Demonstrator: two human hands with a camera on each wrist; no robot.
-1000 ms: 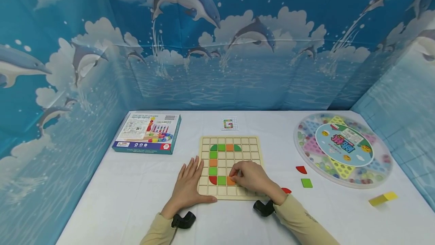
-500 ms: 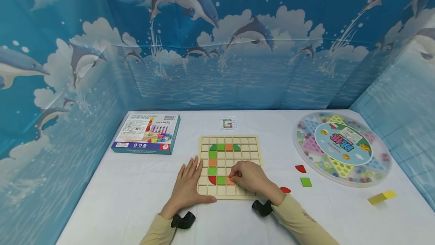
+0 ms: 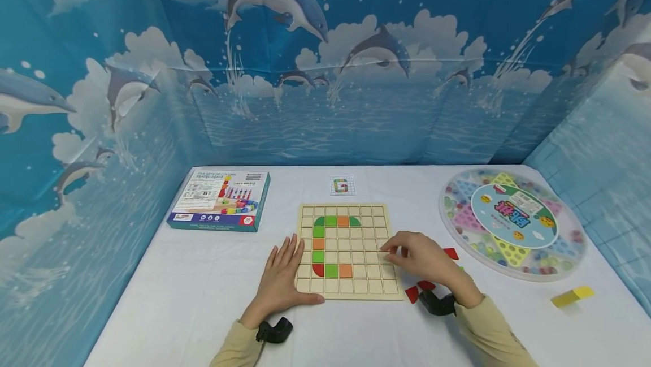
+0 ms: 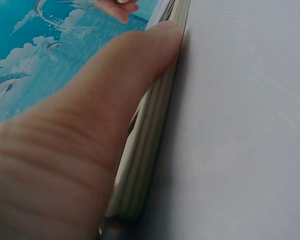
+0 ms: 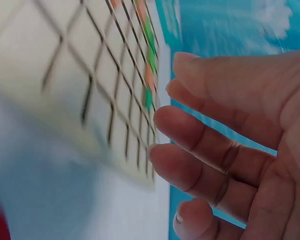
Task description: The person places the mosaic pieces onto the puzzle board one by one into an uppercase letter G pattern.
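1. Broadly, a white-covered table [image 3: 173, 299] fills the foreground, with a round game box [image 3: 513, 217] at its right.
2. A wooden grid board [image 3: 351, 247] lies flat between the hands.
3. The left hand [image 3: 282, 279] has straight fingers, tips at the board's left edge, thumb against its near edge.
4. The right hand [image 3: 419, 254], well apart from the left, hovers by the board's right edge, fingers loosely bent.
5. A small card [image 3: 343, 185] lies beyond the board.
6. An orange tile [image 3: 345, 271] ends the bottom row of coloured tiles [image 3: 331, 271].
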